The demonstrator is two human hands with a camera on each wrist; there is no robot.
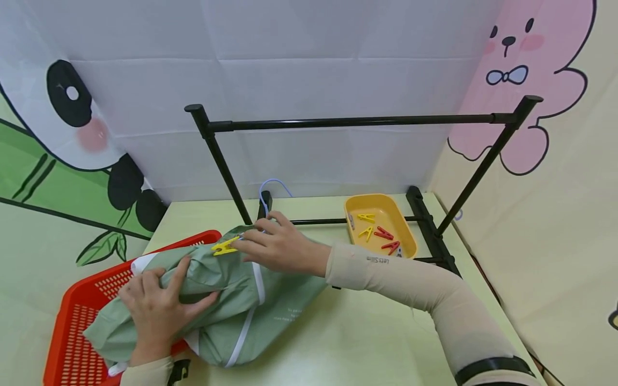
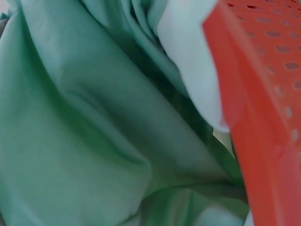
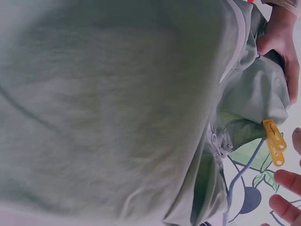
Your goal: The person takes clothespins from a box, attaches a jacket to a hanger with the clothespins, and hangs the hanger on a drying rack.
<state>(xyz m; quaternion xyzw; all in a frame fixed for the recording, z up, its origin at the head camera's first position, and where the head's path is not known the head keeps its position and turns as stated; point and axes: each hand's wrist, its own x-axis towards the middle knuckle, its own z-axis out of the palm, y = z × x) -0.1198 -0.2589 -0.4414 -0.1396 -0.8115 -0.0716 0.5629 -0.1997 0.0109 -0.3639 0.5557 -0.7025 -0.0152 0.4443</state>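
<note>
A light green garment [image 1: 289, 297] with white trim hangs rumpled over the basket edge and the table. My left hand [image 1: 156, 308] grips its bunched cloth between thumb and fingers, also visible in the right wrist view. A yellow clothespin [image 1: 225, 247] is clipped at the garment's upper edge, beside a blue hanger [image 3: 243, 170] that runs into the cloth. The hanger's hook [image 1: 275, 180] sticks up behind. My right hand [image 1: 277, 244] is by the clothespin with loosely bent fingers; the right wrist view shows its fingers [image 3: 287, 182] apart from the clothespin [image 3: 273, 141]. Cloth fills most of the left wrist view.
A red perforated basket [image 1: 72, 311] stands at the left under the garment. Behind rises a black rack [image 1: 362, 122] with a high crossbar. Inside its right leg, a yellow tray [image 1: 357, 199] holds several red and yellow clothespins.
</note>
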